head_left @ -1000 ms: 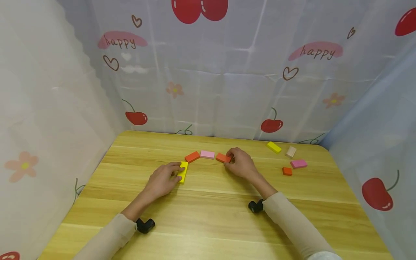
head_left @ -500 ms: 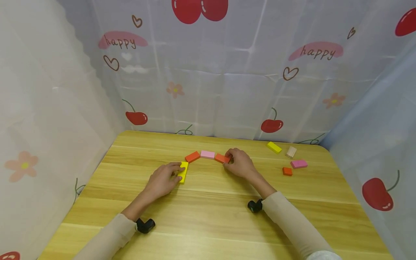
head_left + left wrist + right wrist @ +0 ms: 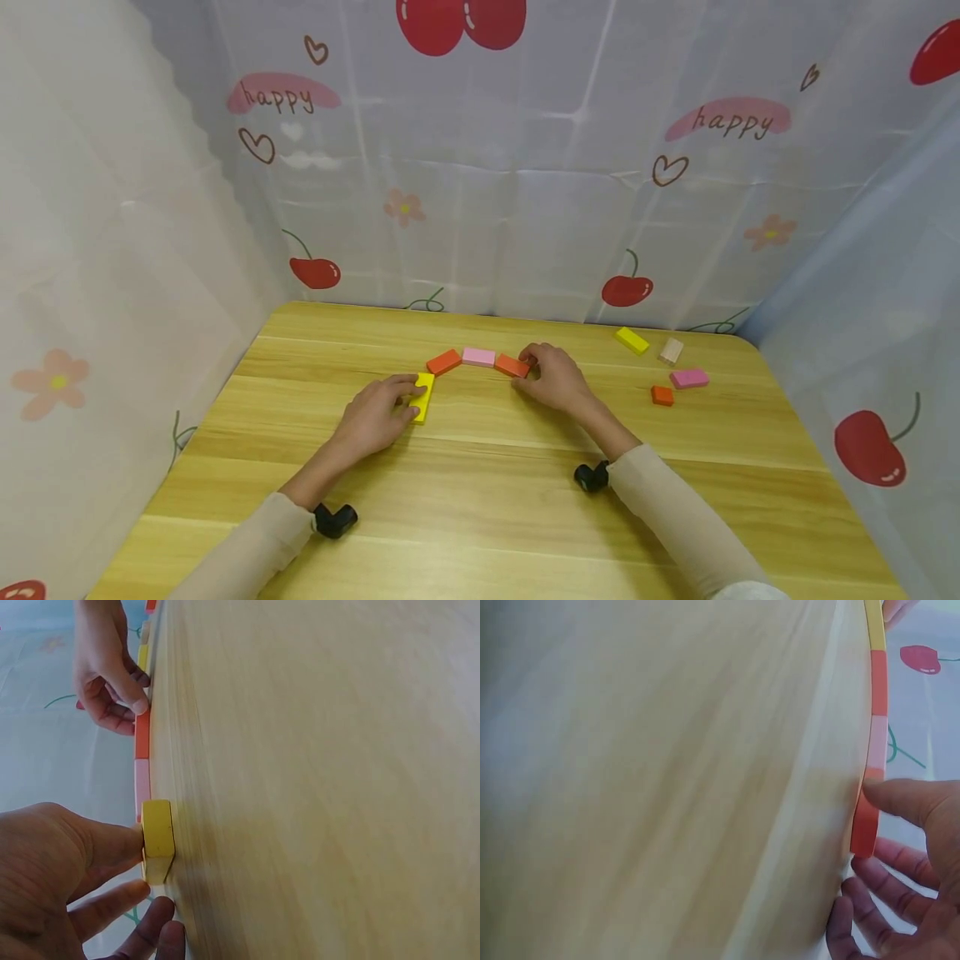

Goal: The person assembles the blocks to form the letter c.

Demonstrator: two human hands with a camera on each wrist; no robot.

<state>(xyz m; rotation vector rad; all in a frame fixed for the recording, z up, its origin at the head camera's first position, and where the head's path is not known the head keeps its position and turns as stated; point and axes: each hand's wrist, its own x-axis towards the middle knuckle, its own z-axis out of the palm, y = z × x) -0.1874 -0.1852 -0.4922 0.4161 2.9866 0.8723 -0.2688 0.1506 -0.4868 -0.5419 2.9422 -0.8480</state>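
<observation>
In the head view, a yellow wooden block (image 3: 423, 398) lies flat on the table, and my left hand (image 3: 378, 414) holds it at its left side between thumb and index finger. An orange block (image 3: 444, 362), a pink block (image 3: 478, 357) and a second orange block (image 3: 512, 365) continue from it in a shallow arc. The right-hand end of that second orange block is pinched by the thumb and index finger of my right hand (image 3: 557, 377). Seen from the right wrist, my thumb sits on the side of this orange block (image 3: 865, 825), its inner end meeting the pink one (image 3: 877, 741).
Towards the back right lie a yellow block (image 3: 632, 340), a plain wood block (image 3: 671, 351), a darker pink block (image 3: 689, 379) and a short orange block (image 3: 662, 396). A printed curtain (image 3: 517, 233) hangs behind the wooden table (image 3: 480, 500) and along both its sides.
My right hand has slid the right-hand orange block slightly left, closing the gap to the pink block. My left hand and the yellow block have stayed in place.
</observation>
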